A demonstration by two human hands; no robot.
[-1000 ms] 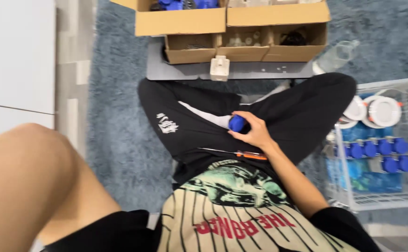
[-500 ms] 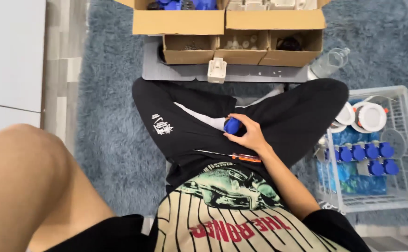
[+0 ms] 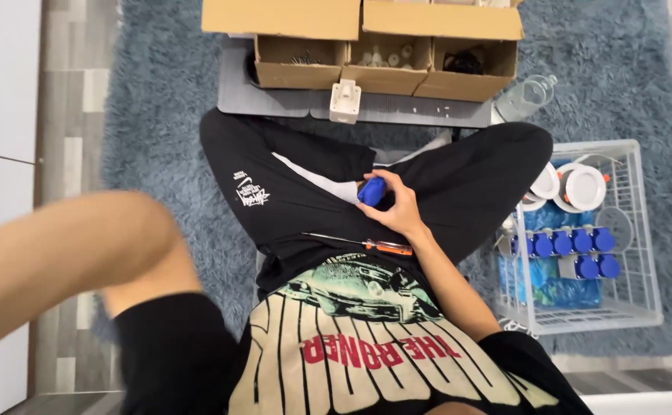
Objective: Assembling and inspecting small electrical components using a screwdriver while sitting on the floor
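My right hand rests in my lap and is closed around a small blue plastic piece, which sticks out to the left of the fingers. A thin screwdriver with an orange handle lies across my lap just below that hand. My left forearm stretches blurred toward the left edge, and its hand is out of the picture. I sit cross-legged in black trousers on a blue shaggy rug.
A grey board lies ahead of my knees with a white fitting on it. Open cardboard boxes of small parts stand behind it. A white wire basket at right holds blue pieces and round white lamps. A clear bottle lies nearby.
My left arm has swung lower and out toward the left edge. The right hand keeps the blue piece in my lap, and the screwdriver has not moved.
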